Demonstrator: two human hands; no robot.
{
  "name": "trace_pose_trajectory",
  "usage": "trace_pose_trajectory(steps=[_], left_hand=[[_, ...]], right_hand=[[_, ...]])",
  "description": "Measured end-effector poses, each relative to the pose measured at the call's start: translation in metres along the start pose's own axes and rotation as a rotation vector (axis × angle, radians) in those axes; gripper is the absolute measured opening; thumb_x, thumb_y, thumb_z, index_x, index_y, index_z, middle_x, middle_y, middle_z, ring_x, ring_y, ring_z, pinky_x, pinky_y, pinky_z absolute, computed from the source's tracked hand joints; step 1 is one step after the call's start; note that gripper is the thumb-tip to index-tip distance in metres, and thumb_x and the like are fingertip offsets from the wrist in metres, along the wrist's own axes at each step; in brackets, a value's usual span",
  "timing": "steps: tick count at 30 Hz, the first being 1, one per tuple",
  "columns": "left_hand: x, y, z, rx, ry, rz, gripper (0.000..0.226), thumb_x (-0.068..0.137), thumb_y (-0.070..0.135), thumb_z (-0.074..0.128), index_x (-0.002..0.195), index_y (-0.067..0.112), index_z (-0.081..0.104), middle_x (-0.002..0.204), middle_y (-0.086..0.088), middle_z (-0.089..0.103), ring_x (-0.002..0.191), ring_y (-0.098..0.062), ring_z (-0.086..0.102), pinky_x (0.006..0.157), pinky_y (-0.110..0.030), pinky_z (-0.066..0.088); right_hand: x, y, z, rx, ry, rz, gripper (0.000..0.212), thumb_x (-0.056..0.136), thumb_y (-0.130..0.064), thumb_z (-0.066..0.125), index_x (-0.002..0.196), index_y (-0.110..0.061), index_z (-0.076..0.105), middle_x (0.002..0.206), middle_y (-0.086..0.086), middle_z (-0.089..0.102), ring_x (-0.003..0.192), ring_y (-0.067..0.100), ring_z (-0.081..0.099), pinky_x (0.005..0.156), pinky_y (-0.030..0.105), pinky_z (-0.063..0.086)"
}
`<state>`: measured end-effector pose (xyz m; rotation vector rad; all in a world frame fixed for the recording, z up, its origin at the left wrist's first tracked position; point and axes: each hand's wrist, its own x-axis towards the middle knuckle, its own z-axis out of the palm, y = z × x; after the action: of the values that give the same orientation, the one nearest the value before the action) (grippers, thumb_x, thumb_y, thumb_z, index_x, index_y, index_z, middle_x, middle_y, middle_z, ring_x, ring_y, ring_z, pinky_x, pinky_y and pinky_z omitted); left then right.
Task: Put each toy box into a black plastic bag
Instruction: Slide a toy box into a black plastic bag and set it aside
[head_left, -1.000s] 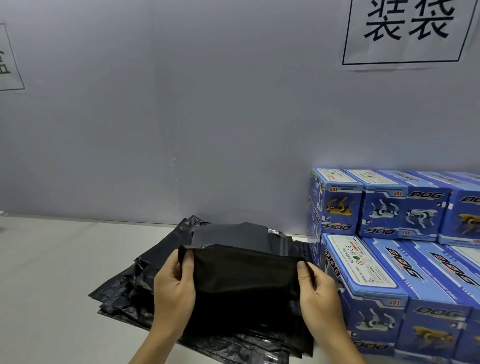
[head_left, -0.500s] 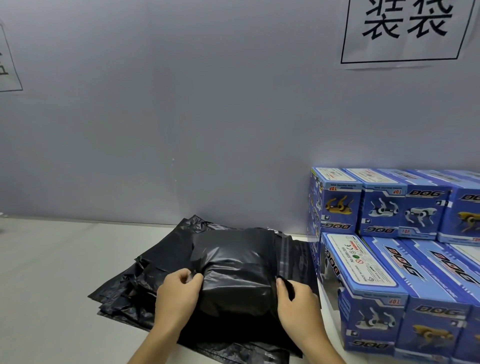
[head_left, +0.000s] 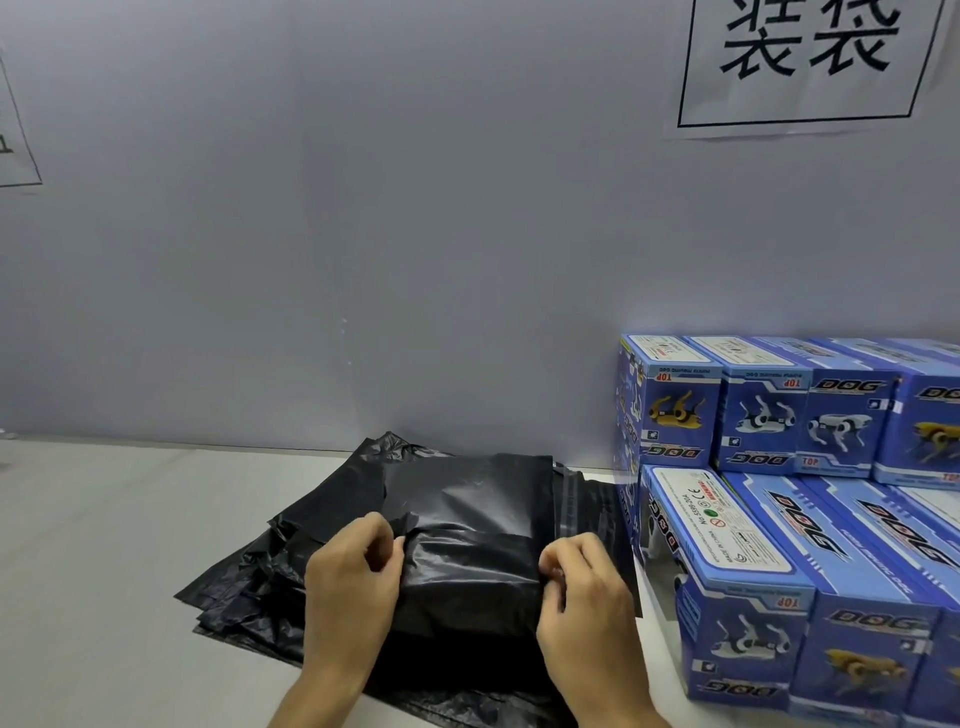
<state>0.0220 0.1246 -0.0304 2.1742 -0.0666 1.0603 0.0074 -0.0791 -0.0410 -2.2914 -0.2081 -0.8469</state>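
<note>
A box-shaped bundle wrapped in a black plastic bag (head_left: 467, 566) lies on a pile of flat black bags (head_left: 291, 566) in front of me. My left hand (head_left: 348, 587) pinches the bag's folded flap at the bundle's left edge. My right hand (head_left: 582, 597) pinches the plastic at its right edge. The box inside is fully hidden. Blue toy boxes (head_left: 727, 566) printed with robot dogs stand stacked to the right.
A grey wall (head_left: 363, 234) rises just behind the bags. A white paper sign with black characters (head_left: 810, 62) hangs on it at the upper right. The light table top (head_left: 93, 545) stretches away to the left.
The bag's open mouth, held up between both hands a second ago, has been folded down over the bundle. Both hands have dropped onto its two sides.
</note>
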Motion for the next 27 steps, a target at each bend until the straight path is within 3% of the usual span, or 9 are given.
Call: trace_pose_trajectory(steps=[3,6,11,14,16,20,23,25,27], left_hand=[[0.001,0.000,0.003,-0.194,0.000,-0.127,0.029,0.089,0.011,0.071,0.068,0.020,0.053,0.061,0.003,0.057,0.057,-0.013,0.057,0.053,-0.016,0.044],[-0.001,0.007,0.005,-0.330,-0.075,-0.219,0.012,0.096,0.027,0.062,0.083,0.025,0.061,0.078,0.006,0.067,0.072,-0.011,0.064,0.063,-0.015,0.049],[-0.012,0.011,0.024,-0.247,-0.243,-0.367,0.011,0.101,0.035,0.051,0.109,0.029,0.053,0.106,0.008,0.055,0.100,-0.007,0.054,0.084,-0.019,0.036],[-0.015,0.017,0.028,-0.277,-0.248,-0.406,0.012,0.102,0.028,0.047,0.094,0.029,0.055,0.102,0.005,0.052,0.095,-0.004,0.052,0.076,-0.009,0.036],[-0.016,0.018,0.027,-0.313,-0.226,-0.415,0.017,0.102,0.024,0.048,0.087,0.026,0.056,0.099,0.001,0.051,0.093,-0.006,0.051,0.076,-0.006,0.035],[-0.015,0.023,0.024,-0.366,-0.183,-0.443,0.013,0.101,0.022,0.047,0.093,0.030,0.054,0.108,0.010,0.045,0.107,-0.011,0.037,0.089,-0.024,0.029],[-0.014,0.028,0.018,-0.389,-0.088,-0.427,0.013,0.100,0.024,0.049,0.093,0.036,0.049,0.127,0.012,0.037,0.120,-0.010,0.027,0.100,-0.034,0.028],[-0.013,0.031,0.015,-0.519,-0.084,-0.432,0.007,0.100,0.030,0.048,0.100,0.037,0.049,0.139,0.010,0.037,0.129,-0.014,0.034,0.110,-0.042,0.032],[-0.014,0.033,0.014,-0.667,-0.120,-0.457,0.005,0.101,0.036,0.046,0.105,0.037,0.049,0.133,0.000,0.050,0.123,-0.019,0.050,0.108,-0.048,0.040]], right_hand=[[0.001,0.004,0.001,0.106,-0.060,0.041,0.030,0.095,-0.001,0.052,0.097,-0.029,0.062,0.087,-0.017,0.061,0.082,0.002,0.059,0.072,0.016,0.051],[-0.001,0.003,0.001,0.167,-0.084,0.100,0.031,0.099,-0.012,0.049,0.121,-0.021,0.068,0.100,-0.012,0.068,0.092,0.004,0.062,0.087,0.020,0.053],[-0.003,-0.007,0.003,0.275,-0.184,0.219,0.045,0.102,-0.040,0.044,0.140,-0.021,0.055,0.128,-0.010,0.061,0.118,0.000,0.050,0.105,0.020,0.039],[-0.005,-0.012,0.009,0.309,-0.257,0.304,0.049,0.102,-0.045,0.042,0.143,-0.020,0.052,0.133,-0.007,0.054,0.126,0.008,0.048,0.111,0.033,0.040],[-0.006,-0.014,0.010,0.336,-0.228,0.333,0.047,0.102,-0.042,0.046,0.142,-0.018,0.053,0.132,-0.008,0.053,0.127,0.008,0.047,0.111,0.032,0.039],[-0.011,-0.020,0.009,0.344,-0.143,0.353,0.043,0.098,-0.037,0.055,0.138,-0.021,0.056,0.126,-0.019,0.047,0.131,0.002,0.033,0.115,0.033,0.030],[-0.016,-0.027,0.012,0.305,-0.154,0.371,0.047,0.096,-0.042,0.056,0.141,-0.027,0.053,0.146,-0.015,0.033,0.141,0.006,0.018,0.120,0.043,0.020],[-0.018,-0.034,0.012,0.386,-0.147,0.372,0.047,0.096,-0.041,0.057,0.141,-0.034,0.049,0.152,-0.012,0.026,0.143,0.009,0.018,0.120,0.039,0.022],[-0.019,-0.039,0.011,0.515,-0.124,0.355,0.038,0.095,-0.036,0.058,0.129,-0.047,0.045,0.148,-0.011,0.033,0.139,0.009,0.030,0.115,0.031,0.029]])
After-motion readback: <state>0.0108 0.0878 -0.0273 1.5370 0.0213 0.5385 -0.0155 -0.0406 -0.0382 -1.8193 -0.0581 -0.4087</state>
